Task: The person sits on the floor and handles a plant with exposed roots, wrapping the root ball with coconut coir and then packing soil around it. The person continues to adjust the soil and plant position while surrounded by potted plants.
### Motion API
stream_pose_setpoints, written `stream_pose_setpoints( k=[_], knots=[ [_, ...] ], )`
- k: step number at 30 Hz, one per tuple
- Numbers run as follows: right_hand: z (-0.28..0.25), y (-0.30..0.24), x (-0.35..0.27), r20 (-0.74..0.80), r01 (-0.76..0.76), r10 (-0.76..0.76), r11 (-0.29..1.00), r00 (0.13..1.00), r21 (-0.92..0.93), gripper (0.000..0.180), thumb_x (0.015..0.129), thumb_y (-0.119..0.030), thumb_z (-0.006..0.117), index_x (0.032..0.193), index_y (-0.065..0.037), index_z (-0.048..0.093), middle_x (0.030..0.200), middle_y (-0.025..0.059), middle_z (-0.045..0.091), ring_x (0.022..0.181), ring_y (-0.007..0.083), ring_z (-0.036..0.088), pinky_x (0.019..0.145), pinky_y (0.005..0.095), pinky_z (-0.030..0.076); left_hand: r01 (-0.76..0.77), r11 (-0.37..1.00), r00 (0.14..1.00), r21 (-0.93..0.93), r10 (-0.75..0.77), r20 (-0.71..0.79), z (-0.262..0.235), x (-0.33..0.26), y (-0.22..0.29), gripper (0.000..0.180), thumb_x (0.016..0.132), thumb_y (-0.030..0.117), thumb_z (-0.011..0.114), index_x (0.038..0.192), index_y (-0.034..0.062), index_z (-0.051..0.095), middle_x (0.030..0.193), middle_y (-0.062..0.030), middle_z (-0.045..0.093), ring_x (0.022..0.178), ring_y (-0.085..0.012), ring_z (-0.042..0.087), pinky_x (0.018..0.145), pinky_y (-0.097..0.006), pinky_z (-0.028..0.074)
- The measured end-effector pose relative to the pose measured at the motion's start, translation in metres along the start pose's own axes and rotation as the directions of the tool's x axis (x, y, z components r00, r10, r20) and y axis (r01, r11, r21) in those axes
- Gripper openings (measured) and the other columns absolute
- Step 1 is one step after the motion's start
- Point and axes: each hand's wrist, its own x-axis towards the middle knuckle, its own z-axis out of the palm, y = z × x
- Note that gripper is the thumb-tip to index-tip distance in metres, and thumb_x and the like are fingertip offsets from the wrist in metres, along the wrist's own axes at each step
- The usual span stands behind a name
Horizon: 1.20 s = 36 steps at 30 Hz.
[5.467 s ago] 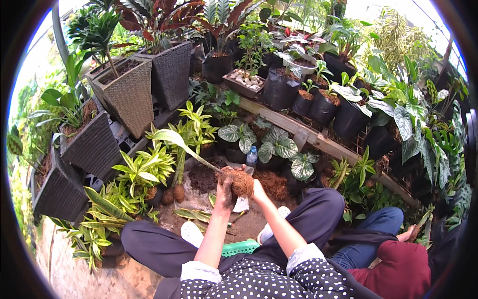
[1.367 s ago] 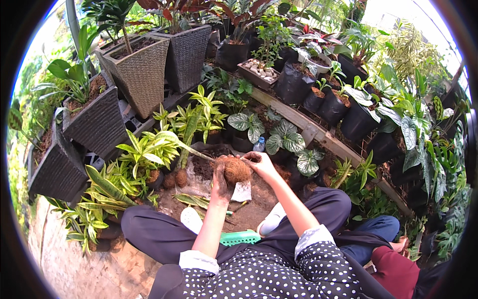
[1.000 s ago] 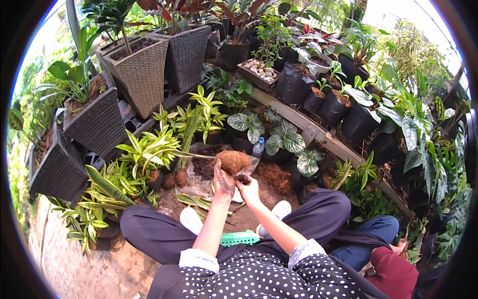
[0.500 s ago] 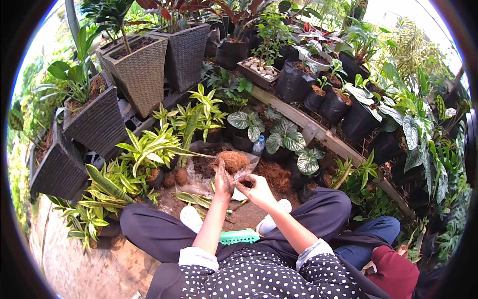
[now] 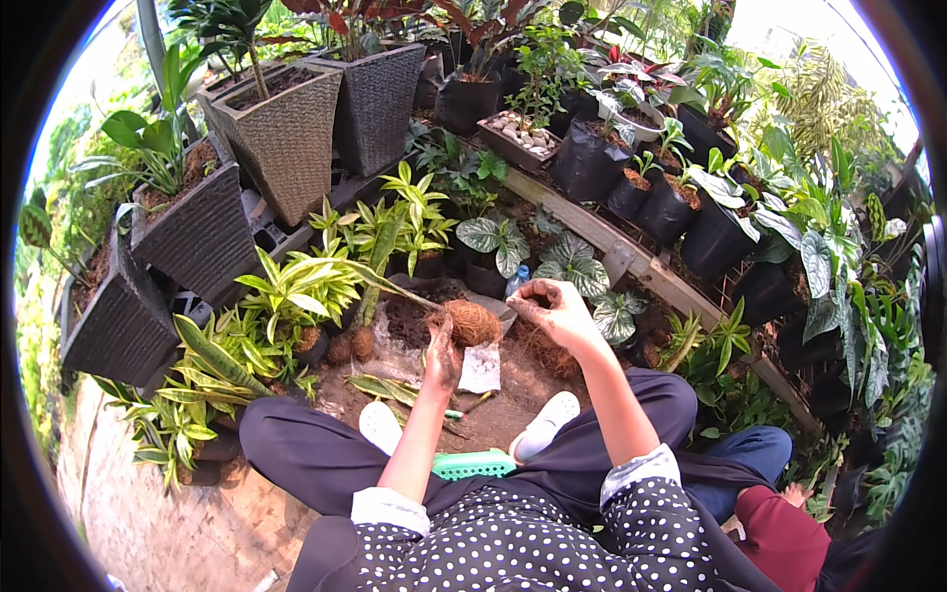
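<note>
A brown ball of coconut fibre (image 5: 472, 324) sits at the middle of my work spot, with a pale stem or leaf running out of its left side. My left hand (image 5: 443, 363), smeared with soil, is against the ball's lower left side and holds it, palm turned inward. Up and to the right of the ball is my right hand (image 5: 554, 314), soiled at the fingertips. Its thumb and fingers are pinched together; whatever they grip is too fine to make out. Loose brown fibre (image 5: 541, 352) lies below the right hand.
Clear plastic with dark soil (image 5: 409, 321) spreads behind the ball. A green basket (image 5: 473, 465) lies between my legs. Cut leaves (image 5: 395, 390) and a water bottle (image 5: 517, 279) are close by. Potted plants (image 5: 286, 138) ring the spot. Another person's red sleeve (image 5: 779, 538) is at right.
My right hand has moved up and right, away from the left hand. The fibre ball and left hand have shifted slightly, and a white piece below the ball now shows.
</note>
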Motion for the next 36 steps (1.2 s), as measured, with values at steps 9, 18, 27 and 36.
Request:
stream_pose_setpoints(
  k=[9,18,27,36],
  knots=[
    [-0.009,0.002,0.024,0.007,0.153,-0.162,0.918,0.987,-0.366,0.018,0.077,-0.019,0.067,0.085,-0.002,0.063,0.077,0.0109,0.061,0.068,0.0214,0.058,0.065,0.0314,0.046,0.098,0.994,0.994,-0.047,-0.096,0.049,0.005,-0.012,0.005,0.043,0.088,0.022,0.053,0.125,0.003,0.042,0.123,-0.012,0.049,0.115,-0.0264,0.047,0.1,-0.042,0.035],
    [-0.003,0.012,0.019,-0.008,0.3,-0.343,0.832,0.939,-0.467,0.009,0.075,-0.012,0.061,0.081,-0.007,0.059,0.083,0.0089,0.059,0.081,0.0279,0.059,0.068,0.0362,0.047,0.23,0.968,0.97,-0.1,-0.219,0.108,0.015,-0.021,0.013,0.039,0.087,0.019,0.054,0.124,0.0061,0.045,0.122,-0.0108,0.05,0.114,-0.0255,0.047,0.1,-0.041,0.036],
    [0.006,0.041,0.017,-0.072,0.29,-0.358,0.845,0.931,-0.449,0.009,0.075,-0.01,0.064,0.082,-0.004,0.06,0.081,0.0101,0.057,0.075,0.0286,0.058,0.066,0.0341,0.046,0.299,0.946,0.949,-0.127,-0.281,0.14,0.02,-0.02,0.012,0.041,0.086,0.019,0.056,0.123,0.0067,0.046,0.12,-0.0092,0.052,0.113,-0.0241,0.049,0.1,-0.041,0.036],
    [-0.009,0.0,0.004,-0.113,0.391,-0.499,0.782,0.859,-0.486,0.012,0.073,-0.01,0.064,0.082,-0.007,0.057,0.081,0.0083,0.056,0.081,0.0283,0.056,0.068,0.0369,0.046,0.261,0.965,0.961,0.038,-0.263,0.088,0.028,-0.017,0.007,0.04,0.088,0.021,0.055,0.123,0.0065,0.043,0.121,-0.0085,0.051,0.112,-0.0236,0.05,0.099,-0.041,0.037]
  ],
)
